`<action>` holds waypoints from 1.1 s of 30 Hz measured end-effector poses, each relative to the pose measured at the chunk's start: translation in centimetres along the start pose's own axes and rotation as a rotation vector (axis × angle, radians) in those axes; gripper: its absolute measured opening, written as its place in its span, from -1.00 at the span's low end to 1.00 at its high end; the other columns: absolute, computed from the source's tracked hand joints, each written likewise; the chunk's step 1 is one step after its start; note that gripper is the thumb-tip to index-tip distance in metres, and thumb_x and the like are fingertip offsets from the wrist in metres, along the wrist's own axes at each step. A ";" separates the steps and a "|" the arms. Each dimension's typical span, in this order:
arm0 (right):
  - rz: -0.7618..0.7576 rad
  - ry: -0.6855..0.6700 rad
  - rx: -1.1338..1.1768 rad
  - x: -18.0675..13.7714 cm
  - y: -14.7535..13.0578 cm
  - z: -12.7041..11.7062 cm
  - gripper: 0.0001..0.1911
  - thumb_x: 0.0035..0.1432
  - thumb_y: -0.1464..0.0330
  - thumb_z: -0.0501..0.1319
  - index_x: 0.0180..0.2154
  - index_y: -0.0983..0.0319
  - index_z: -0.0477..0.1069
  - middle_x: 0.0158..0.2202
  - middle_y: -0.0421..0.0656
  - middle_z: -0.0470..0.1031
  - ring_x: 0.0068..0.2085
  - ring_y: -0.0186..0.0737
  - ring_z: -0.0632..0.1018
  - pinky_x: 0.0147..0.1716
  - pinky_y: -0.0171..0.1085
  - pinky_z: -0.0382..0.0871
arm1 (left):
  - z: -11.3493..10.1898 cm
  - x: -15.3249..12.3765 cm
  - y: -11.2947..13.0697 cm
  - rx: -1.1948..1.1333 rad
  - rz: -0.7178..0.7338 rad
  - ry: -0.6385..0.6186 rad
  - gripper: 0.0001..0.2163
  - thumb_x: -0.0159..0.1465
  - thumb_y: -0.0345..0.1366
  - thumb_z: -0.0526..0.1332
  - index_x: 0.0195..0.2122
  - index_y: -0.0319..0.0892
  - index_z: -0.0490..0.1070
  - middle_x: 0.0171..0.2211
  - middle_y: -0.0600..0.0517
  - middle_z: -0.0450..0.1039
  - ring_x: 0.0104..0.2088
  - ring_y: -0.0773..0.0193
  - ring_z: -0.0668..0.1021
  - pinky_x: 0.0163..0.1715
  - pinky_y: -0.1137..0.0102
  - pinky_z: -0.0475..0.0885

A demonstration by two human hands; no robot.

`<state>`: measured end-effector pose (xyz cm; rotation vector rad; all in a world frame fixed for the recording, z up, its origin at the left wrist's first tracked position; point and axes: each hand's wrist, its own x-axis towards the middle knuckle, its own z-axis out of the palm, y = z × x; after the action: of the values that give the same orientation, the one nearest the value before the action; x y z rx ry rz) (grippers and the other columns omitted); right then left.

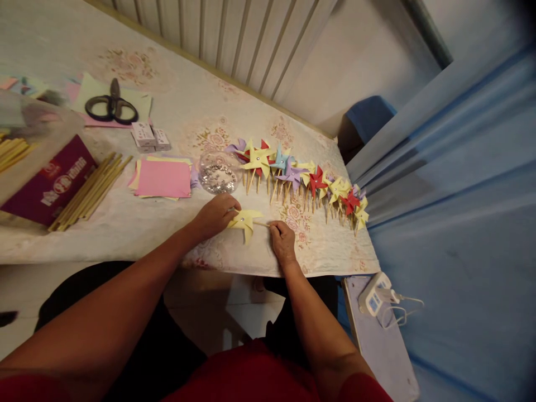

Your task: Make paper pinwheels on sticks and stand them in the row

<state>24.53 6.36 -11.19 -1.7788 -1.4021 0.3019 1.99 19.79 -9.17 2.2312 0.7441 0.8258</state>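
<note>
A pale yellow paper pinwheel (247, 221) lies near the front edge of the table (125, 229). My left hand (215, 214) rests on its left side, fingers curled and pinching the paper near the centre pin. My right hand (282, 241) is closed on the thin wooden stick (263, 224) that joins the pinwheel from the right. Just beyond, a row of several finished pinwheels (299, 176) in yellow, red, purple and blue lies along the table toward its right end.
A clear dish of small shiny pins (218, 177) sits behind my left hand. Further left lie stacked pink and yellow paper squares (163, 178), a bundle of wooden sticks (90, 192), a maroon box (50, 181), small white boxes (149, 135) and black scissors (112, 106). A power strip (374, 296) sits low right.
</note>
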 end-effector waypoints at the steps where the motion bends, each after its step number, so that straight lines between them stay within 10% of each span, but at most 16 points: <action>1: -0.001 0.002 -0.001 0.0 0.0 0.0 -0.75 0.20 0.26 0.09 -0.37 0.18 0.50 -0.35 -0.15 0.56 -0.26 -0.15 0.52 -0.17 -0.21 0.35 | -0.1 0.0 0.1 0.004 -0.014 -0.002 -0.84 0.19 -0.31 0.08 -0.34 -0.17 0.44 -0.27 -0.07 0.49 -0.18 0.13 0.49 -0.07 0.21 0.41; 22: 0.051 0.034 0.015 0.0 -0.1 0.1 -0.76 0.18 0.26 0.09 -0.40 0.19 0.47 -0.37 -0.16 0.53 -0.28 -0.17 0.50 -0.18 -0.22 0.32 | -0.4 -0.6 1.5 -0.079 -0.307 -0.083 -0.84 0.07 -0.28 0.17 -0.36 -0.18 0.48 -0.55 0.10 0.41 -0.49 0.26 0.44 -0.40 0.37 0.27; 33: 0.065 0.033 0.027 0.1 -0.2 0.0 -0.76 0.17 0.25 0.09 -0.39 0.18 0.48 -0.36 -0.17 0.54 -0.28 -0.17 0.50 -0.16 -0.22 0.33 | -0.5 -0.3 0.5 0.013 -0.151 -0.026 -0.89 0.04 -0.37 0.17 -0.39 -0.17 0.43 -0.40 0.01 0.42 -0.35 0.19 0.47 -0.25 0.30 0.38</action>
<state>24.38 6.46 -11.05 -1.8019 -1.3125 0.3228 1.56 19.43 -8.62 2.1625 0.8951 0.7195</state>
